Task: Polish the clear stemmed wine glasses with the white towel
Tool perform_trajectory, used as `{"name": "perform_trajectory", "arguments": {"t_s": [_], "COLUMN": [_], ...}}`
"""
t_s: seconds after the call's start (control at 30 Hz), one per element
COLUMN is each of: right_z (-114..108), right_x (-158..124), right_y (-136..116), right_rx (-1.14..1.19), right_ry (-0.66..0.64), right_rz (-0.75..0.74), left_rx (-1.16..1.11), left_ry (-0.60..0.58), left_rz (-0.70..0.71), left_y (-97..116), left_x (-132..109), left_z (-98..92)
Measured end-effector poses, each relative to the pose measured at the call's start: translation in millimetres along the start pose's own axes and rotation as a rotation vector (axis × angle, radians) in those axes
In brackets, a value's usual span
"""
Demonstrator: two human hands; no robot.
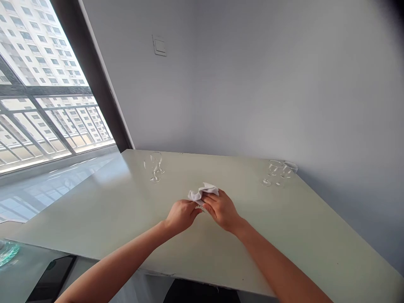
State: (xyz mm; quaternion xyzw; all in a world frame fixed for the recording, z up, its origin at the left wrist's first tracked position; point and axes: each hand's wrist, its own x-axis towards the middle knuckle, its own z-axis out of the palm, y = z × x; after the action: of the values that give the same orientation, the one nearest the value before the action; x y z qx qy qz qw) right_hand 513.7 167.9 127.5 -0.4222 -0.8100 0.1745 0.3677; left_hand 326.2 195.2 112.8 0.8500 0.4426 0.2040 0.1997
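My right hand (221, 210) presses a bunched white cloth (202, 192), its fingers curved over it above the middle of the table. My left hand (182, 216) is closed close beside it, on a small clear glass (200, 207). Only a sliver of that glass shows between the two hands. Fingers and cloth cover the rest, so its full shape is hidden.
Two clear stemmed glasses (155, 170) are at the back left of the pale table (94, 219). Two more stemmed glasses (274, 168) stand at its back right, near the wall (284, 84). A greenish glass dish (8, 251) and a dark flat panel (52, 277) lie lower left.
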Motion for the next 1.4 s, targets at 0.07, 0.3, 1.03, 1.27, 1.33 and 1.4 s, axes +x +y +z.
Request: {"name": "perform_trajectory", "arguments": {"t_s": [0.07, 0.3, 1.03, 1.27, 1.33, 1.4], "right_z": [-6.9, 3.1, 20.3, 20.8, 20.4, 20.0], "right_x": [1.8, 5.3, -2.2, 0.8, 2.1, 1.9], "right_y": [7.1, 19.6, 13.4, 12.4, 17.1, 21.7], "right_rx": [0.302, 1.357, 1.481, 1.400, 1.347, 1.245], "right_ry": [-0.020, 0.362, -0.014, -0.068, -0.012, 0.118], "right_rz": [0.248, 0.757, 0.671, 0.734, 0.726, 0.732], "left_rx": [0.101, -0.077, -1.320, -1.438, -1.404, -1.355], "left_ry": [0.034, 0.201, -0.139, -0.015, 0.032, 0.095], "left_rz": [0.205, 0.073, -0.151, -0.267, -0.295, -0.316], "left_y": [4.1, 10.6, 19.7, 13.1, 11.5, 7.1], "left_x": [-4.7, 4.8, 39.0, 39.4, 39.6, 40.7], "left_z": [1.2, 10.3, 10.4, 10.8, 9.1, 6.7]}}
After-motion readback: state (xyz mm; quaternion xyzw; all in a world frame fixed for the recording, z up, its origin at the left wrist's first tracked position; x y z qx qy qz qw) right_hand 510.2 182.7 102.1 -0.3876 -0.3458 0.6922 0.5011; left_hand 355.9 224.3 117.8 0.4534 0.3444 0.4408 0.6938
